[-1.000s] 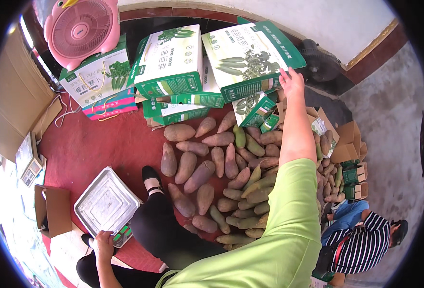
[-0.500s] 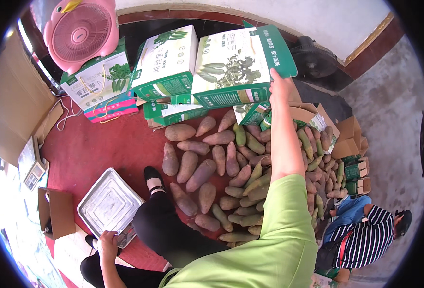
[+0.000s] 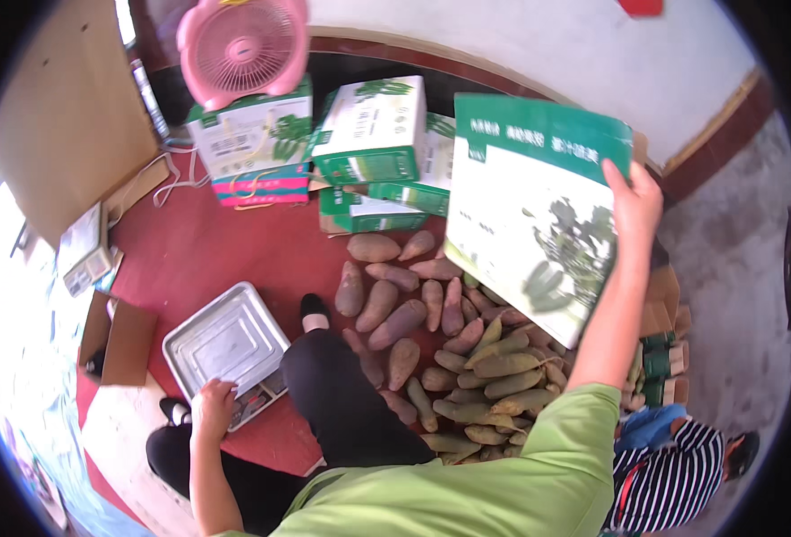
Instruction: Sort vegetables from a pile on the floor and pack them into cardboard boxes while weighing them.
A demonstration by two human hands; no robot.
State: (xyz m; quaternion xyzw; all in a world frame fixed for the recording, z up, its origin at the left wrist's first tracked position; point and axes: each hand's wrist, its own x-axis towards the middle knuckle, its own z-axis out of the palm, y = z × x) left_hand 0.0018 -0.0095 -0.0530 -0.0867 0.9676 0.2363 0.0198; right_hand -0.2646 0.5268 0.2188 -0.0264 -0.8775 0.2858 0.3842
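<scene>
One white-and-green carton point(image 3: 512, 201) is clamped in your right hand point(image 3: 635, 210), which grips its right edge near the upper corner; one digit lies over the front, and the rest of the grip is partly hidden. The carton is to the left of that hand, held up in front of the far right part of the spread of root vegetables point(image 3: 396, 324).

Its broad printed face is turned toward you. The long axis runs from the green band point(image 3: 547, 121) at the far end down to the white end nearer you, leaning slightly left on the way; the band's edge slopes down to the right.

Three groups of white characters cross the band, right way up for you. A small dark green label sits below them at the left, and a leafy plant with long green vegetables is printed at the lower right. The smaller print is too blurred to read.

Your left hand point(image 3: 213, 410) is loosely curled at the near edge of the scale's metal tray point(image 3: 225, 342); you cannot tell whether it touches. Beyond the vegetables lies another printed carton point(image 3: 373, 125), near a pink fan point(image 3: 245, 54).
</scene>
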